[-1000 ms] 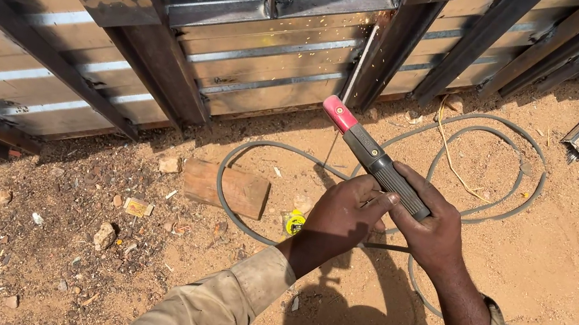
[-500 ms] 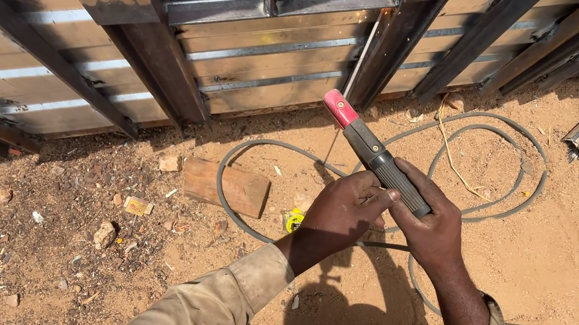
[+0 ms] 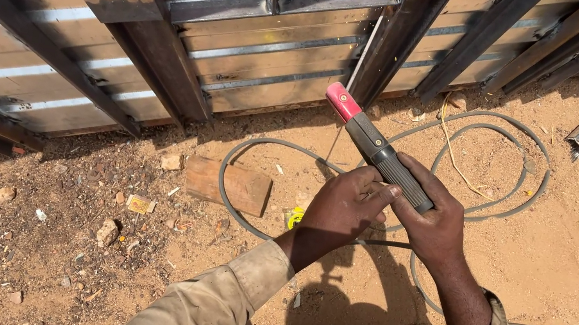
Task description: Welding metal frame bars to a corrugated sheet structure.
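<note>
Electrode holder (image 3: 379, 150) is gripped mid-frame by right hand (image 3: 435, 226), fingers wrapped around it, steadied by left hand (image 3: 341, 210), red tip aimed at steel frame (image 3: 398, 39).

— How are the two hands set?

— The right hand (image 3: 438, 227) is closed around the black handle of the electrode holder (image 3: 378, 148), knuckles up, wrist bent, forearm running back toward the lower right in a khaki sleeve.

— And the other one?

— The left hand (image 3: 339, 209) sits just left of the holder's handle, its fingers (image 3: 377, 195) curled against the handle's near end and touching the right hand. Its forearm comes up from the lower left, sleeve rolled to the wrist.
</note>
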